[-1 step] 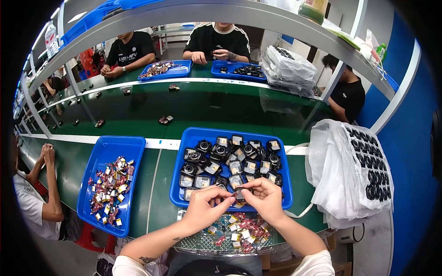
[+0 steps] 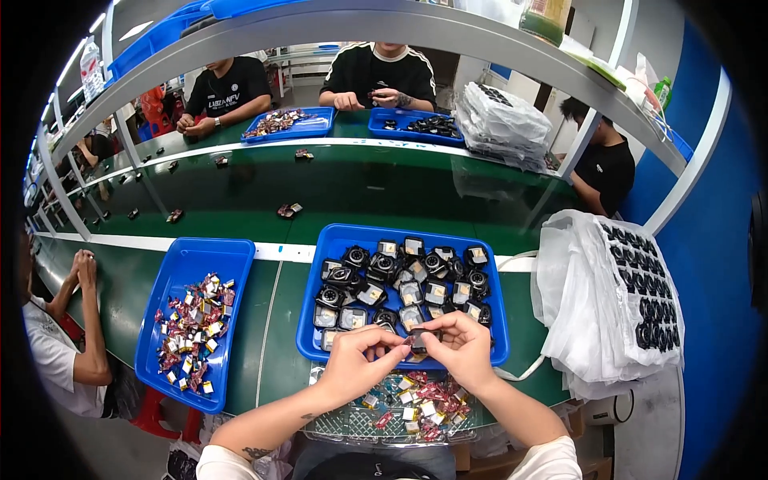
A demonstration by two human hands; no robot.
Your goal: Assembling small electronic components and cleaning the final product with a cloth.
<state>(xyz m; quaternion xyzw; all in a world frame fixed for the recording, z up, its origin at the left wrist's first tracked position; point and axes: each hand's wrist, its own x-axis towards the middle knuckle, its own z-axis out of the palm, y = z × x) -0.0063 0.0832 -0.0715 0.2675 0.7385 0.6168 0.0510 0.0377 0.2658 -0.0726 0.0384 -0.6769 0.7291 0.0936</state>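
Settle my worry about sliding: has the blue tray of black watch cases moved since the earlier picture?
No. Against the white strip at its left, that blue tray keeps its place; both shift slightly together, suggesting camera movement.

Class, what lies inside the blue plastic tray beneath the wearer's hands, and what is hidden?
Black squarish cases showing round discs or pale faces. The left hand and right hand partly hide the near edge of the blue plastic tray; cases cover most of its floor.
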